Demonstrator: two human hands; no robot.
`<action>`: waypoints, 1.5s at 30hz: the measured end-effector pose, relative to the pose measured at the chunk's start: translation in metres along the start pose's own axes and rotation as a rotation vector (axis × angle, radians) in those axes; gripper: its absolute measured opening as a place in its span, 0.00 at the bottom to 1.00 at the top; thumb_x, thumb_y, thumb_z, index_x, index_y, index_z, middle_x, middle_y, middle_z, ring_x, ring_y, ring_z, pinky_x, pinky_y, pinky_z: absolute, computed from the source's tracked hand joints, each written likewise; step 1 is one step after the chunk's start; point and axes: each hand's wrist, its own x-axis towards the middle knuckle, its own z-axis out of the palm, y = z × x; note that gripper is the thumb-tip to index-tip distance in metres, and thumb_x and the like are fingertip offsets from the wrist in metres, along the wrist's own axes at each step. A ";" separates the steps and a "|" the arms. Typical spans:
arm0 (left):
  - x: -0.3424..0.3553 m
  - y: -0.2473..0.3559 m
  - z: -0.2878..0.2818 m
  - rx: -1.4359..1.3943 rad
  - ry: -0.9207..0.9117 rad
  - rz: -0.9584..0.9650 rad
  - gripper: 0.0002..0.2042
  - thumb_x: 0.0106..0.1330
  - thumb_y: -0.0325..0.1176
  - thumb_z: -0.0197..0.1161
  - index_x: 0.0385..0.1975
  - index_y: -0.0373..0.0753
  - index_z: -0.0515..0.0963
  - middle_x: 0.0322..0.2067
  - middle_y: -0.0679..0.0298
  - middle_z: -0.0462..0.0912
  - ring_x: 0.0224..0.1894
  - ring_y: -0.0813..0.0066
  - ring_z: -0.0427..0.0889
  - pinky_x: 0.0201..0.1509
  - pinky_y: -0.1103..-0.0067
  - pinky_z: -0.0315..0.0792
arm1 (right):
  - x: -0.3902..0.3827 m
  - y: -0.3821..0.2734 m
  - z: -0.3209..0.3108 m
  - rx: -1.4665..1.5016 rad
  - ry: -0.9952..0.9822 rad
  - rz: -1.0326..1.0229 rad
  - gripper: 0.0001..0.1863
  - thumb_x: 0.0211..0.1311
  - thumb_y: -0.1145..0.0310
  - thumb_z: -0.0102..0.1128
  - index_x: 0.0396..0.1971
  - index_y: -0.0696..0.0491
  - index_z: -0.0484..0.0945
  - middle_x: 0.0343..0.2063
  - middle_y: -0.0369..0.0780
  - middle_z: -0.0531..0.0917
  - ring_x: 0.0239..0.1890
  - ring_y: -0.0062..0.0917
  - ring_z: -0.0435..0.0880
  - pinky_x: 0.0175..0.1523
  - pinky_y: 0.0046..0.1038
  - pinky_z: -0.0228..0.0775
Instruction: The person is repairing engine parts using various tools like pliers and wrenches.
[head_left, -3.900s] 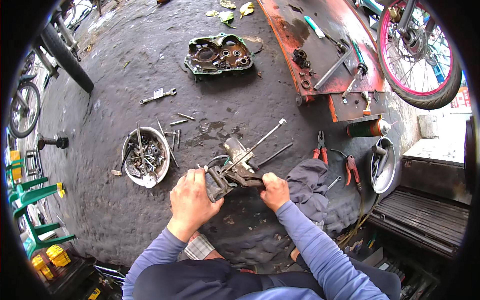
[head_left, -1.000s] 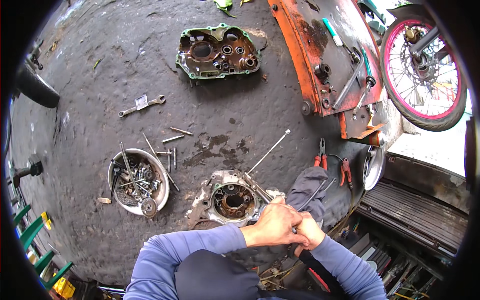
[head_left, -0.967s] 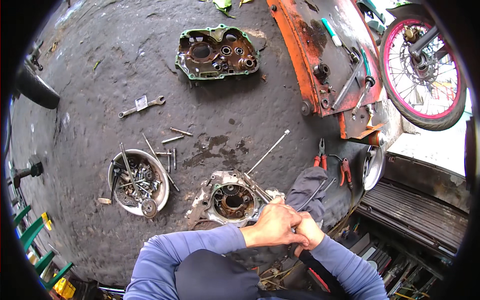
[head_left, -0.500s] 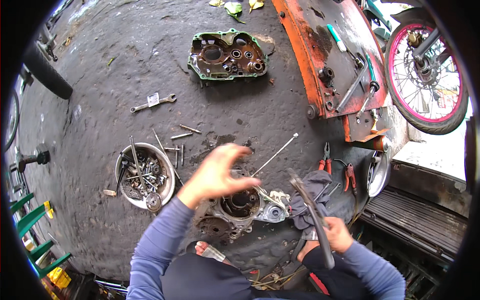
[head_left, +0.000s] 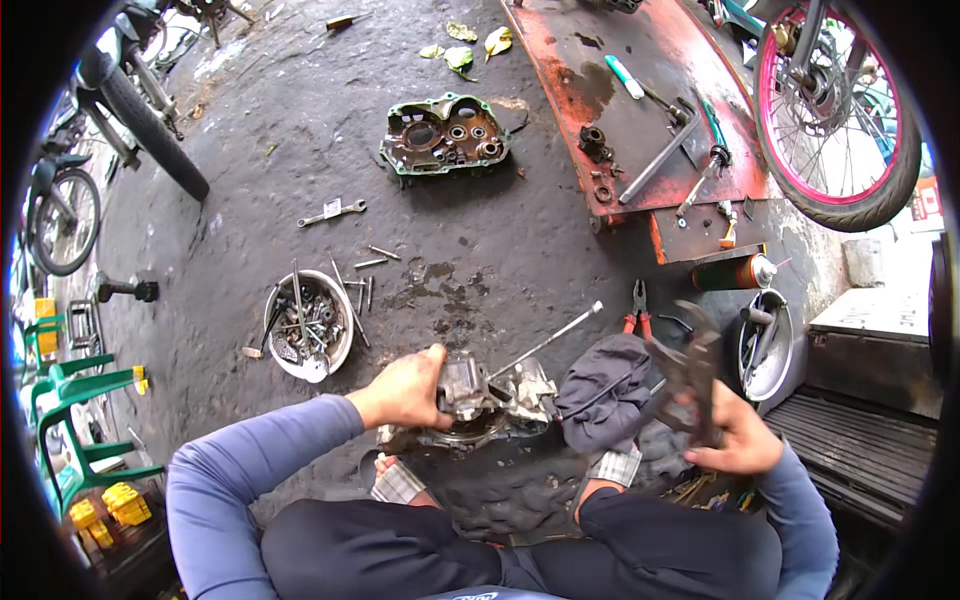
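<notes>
My left hand point(head_left: 402, 391) is closed on the upper left part of a grey metal engine case point(head_left: 470, 385), which sits tilted on the floor between my feet. A thin metal rod point(head_left: 548, 338) slants up and away from the case. Off to the right, my right hand point(head_left: 738, 437) grips a long dark metal tool with a hooked head point(head_left: 694, 360), held raised above the floor; blur hides its exact kind. Just left of that tool lies a crumpled dark grey cloth point(head_left: 606, 385). Red-handled pliers point(head_left: 637, 311) rest beyond the cloth.
A white bowl point(head_left: 348, 350) of bolts and small parts stands left, with loose pins point(head_left: 371, 263) and a combination wrench point(head_left: 333, 213) beyond. Another engine case half point(head_left: 440, 138) lies farther off. An orange metal platform point(head_left: 655, 110) holds tools. A white basin point(head_left: 766, 345) is at right.
My left hand has come down from above the engine case and taken hold of it; the case is now tilted up. My right hand has moved up and right, turning the dark tool more upright.
</notes>
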 end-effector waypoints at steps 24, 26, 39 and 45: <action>-0.069 0.051 0.061 0.108 0.543 0.087 0.35 0.40 0.45 0.79 0.45 0.30 0.71 0.53 0.46 0.71 0.59 0.44 0.71 0.64 0.57 0.65 | 0.070 -0.008 -0.022 0.843 -0.008 -0.190 0.26 0.39 0.57 0.71 0.40 0.55 0.80 0.63 0.63 0.66 0.65 0.62 0.67 0.71 0.51 0.57; -0.068 0.030 0.055 0.081 0.452 0.234 0.34 0.47 0.45 0.77 0.48 0.29 0.70 0.56 0.42 0.69 0.61 0.40 0.69 0.66 0.57 0.65 | 0.094 -0.021 -0.033 0.698 -0.068 -0.706 0.44 0.35 0.59 0.73 0.57 0.65 0.72 0.67 0.64 0.57 0.72 0.65 0.55 0.72 0.62 0.49; -0.066 0.005 0.083 -0.009 0.369 0.616 0.33 0.48 0.48 0.76 0.49 0.33 0.71 0.55 0.42 0.66 0.62 0.41 0.64 0.66 0.52 0.60 | 0.108 -0.182 -0.008 0.809 -0.045 -0.351 0.65 0.41 0.31 0.71 0.76 0.52 0.52 0.71 0.66 0.51 0.75 0.63 0.46 0.76 0.64 0.35; -0.064 0.028 0.123 0.035 0.343 0.661 0.29 0.49 0.43 0.74 0.48 0.34 0.73 0.58 0.47 0.67 0.62 0.47 0.66 0.63 0.54 0.62 | 0.180 -0.163 0.047 0.670 0.108 -0.836 0.29 0.42 0.45 0.78 0.41 0.49 0.82 0.76 0.57 0.38 0.76 0.66 0.35 0.74 0.69 0.27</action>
